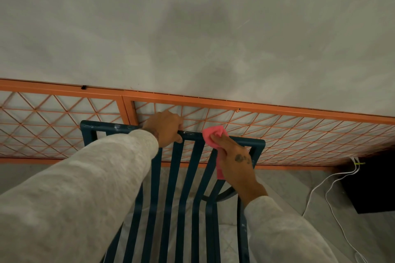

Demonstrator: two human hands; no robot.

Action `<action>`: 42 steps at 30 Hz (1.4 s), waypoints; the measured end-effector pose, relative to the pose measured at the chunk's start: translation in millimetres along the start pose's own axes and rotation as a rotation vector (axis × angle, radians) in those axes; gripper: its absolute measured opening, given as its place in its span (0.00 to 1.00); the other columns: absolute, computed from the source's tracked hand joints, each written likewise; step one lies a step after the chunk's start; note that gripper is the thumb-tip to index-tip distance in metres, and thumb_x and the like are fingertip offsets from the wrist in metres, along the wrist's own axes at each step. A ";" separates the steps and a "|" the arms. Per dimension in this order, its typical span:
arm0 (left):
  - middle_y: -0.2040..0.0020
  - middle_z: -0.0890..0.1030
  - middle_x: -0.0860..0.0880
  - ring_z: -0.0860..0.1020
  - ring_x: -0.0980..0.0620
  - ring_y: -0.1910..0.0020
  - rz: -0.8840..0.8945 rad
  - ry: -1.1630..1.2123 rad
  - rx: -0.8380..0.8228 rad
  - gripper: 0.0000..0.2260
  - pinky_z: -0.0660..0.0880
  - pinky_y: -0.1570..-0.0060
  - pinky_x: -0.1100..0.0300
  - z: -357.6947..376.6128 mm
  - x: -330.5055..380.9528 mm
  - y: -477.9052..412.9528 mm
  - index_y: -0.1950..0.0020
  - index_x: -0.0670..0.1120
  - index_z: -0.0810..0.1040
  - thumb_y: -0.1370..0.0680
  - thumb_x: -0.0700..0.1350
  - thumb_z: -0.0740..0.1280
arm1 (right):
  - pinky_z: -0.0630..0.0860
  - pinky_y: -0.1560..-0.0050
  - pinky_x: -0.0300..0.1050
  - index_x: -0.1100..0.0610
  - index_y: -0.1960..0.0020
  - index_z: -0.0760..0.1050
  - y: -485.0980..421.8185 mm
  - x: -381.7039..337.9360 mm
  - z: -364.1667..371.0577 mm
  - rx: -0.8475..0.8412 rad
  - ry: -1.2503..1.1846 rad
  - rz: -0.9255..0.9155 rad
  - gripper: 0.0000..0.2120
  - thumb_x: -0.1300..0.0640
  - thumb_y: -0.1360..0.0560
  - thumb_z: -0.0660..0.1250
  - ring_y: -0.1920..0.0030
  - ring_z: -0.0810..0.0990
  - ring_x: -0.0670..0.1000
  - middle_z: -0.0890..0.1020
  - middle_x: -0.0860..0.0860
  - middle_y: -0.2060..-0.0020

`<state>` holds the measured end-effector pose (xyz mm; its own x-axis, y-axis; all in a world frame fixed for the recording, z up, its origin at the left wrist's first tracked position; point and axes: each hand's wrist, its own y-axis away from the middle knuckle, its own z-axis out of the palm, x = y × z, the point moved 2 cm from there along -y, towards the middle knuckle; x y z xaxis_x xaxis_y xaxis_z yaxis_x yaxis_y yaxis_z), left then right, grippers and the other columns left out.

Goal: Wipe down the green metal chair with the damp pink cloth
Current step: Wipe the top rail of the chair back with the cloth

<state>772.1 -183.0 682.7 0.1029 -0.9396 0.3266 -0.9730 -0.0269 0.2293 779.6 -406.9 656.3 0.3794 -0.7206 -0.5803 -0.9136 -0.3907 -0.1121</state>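
The left hand curls tight round the top bar of the chair; I think that keeps the chair from wobbling. At 3 o'clock from it, the right hand pinches the cloth and presses it on the same bar to rub it clean. The chair stands at 6 o'clock, by an orange fence. I can't tell if the cloth is wet.

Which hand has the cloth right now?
The right hand grips the pink cloth against the chair's top rail near its right corner; the left hand grips the bare rail further left, with no cloth.
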 end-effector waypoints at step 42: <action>0.50 0.81 0.48 0.78 0.48 0.52 -0.019 -0.034 -0.015 0.13 0.77 0.51 0.51 -3.1 3.4 2.5 0.46 0.47 0.79 0.27 0.53 0.72 | 0.71 0.49 0.30 0.48 0.28 0.68 -28.0 -22.7 -2.4 -0.199 0.031 0.188 0.24 0.67 0.20 0.57 0.43 0.76 0.51 0.72 0.49 0.33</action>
<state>770.6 -185.2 687.2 0.1144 -0.9500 0.2905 -0.9676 -0.0402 0.2495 796.9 -381.0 674.6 0.2129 -0.8069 -0.5510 -0.9230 -0.3511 0.1574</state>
